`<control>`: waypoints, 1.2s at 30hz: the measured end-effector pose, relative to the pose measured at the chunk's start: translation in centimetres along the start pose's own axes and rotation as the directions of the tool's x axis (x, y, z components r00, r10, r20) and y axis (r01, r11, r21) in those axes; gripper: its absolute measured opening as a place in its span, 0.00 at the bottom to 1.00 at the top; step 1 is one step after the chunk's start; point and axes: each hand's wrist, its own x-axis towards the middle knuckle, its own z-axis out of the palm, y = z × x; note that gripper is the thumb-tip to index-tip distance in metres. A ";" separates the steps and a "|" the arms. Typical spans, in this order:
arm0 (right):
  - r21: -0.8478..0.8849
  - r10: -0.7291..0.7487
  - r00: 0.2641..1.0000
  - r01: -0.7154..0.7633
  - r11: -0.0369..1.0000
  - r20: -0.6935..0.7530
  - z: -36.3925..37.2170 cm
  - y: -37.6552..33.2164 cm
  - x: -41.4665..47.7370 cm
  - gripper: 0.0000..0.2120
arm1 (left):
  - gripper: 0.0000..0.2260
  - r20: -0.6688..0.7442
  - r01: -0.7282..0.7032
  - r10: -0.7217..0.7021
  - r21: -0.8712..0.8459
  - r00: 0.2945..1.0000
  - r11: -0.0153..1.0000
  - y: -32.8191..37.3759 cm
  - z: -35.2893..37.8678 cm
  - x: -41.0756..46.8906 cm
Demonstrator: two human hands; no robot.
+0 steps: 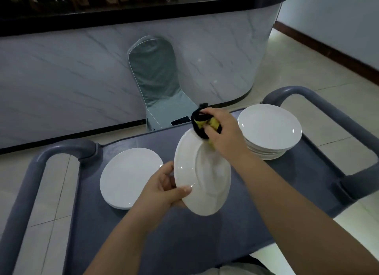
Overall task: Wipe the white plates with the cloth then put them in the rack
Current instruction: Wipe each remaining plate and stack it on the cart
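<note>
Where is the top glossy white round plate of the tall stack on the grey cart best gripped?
Probably its near rim, from the person's side. The top plate lies flat, face up, rim overhanging the stack beneath, leaving an edge to pinch from below and above. The grey tubular handle crowds the far side.

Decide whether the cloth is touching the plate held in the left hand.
Touching. The head view shows the right hand pressing the cloth against the plate at its upper rim.

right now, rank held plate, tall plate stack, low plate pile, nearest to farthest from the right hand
1. held plate, under the right hand
2. tall plate stack, just to its right
3. low plate pile, far left
</note>
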 end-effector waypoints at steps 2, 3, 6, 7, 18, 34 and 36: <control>-0.119 -0.162 0.983 0.172 0.978 0.089 1.5 -1.2 -0.8 0.21 | 0.22 -0.024 0.005 -0.007 -0.076 1.000 0.997 0.1 -0.2 0.1; -0.147 -0.307 0.935 0.333 0.931 0.179 2.3 -2.0 -1.9 0.21 | 0.21 -0.045 0.001 -0.006 -0.116 0.999 0.993 0.1 -0.3 0.2; -0.156 -0.518 0.751 0.617 0.771 0.410 3.3 -3.3 -2.4 0.21 | 0.18 -0.088 -0.033 0.018 -0.170 0.996 0.985 0.0 -0.6 0.3; -0.162 -0.470 0.785 0.567 0.808 0.403 3.1 -3.3 -1.1 0.22 | 0.19 -0.085 -0.029 0.013 -0.189 0.996 0.981 0.0 -0.7 0.3; -0.051 0.029 0.995 -0.025 0.998 0.092 -1.0 5.9 -4.7 0.20 | 0.22 -0.290 -0.082 -0.143 -0.643 0.946 0.762 -1.5 0.9 2.6; -0.181 -0.203 0.979 0.204 0.962 0.025 1.7 6.7 -11.8 0.21 | 0.21 -0.283 -0.016 -0.257 -0.699 0.924 0.715 -3.5 4.2 4.5; -0.036 -0.006 0.997 0.003 0.999 -0.082 -0.3 8.6 -11.4 0.21 | 0.21 -0.259 -0.022 -0.193 -0.648 0.946 0.761 -3.4 3.3 3.6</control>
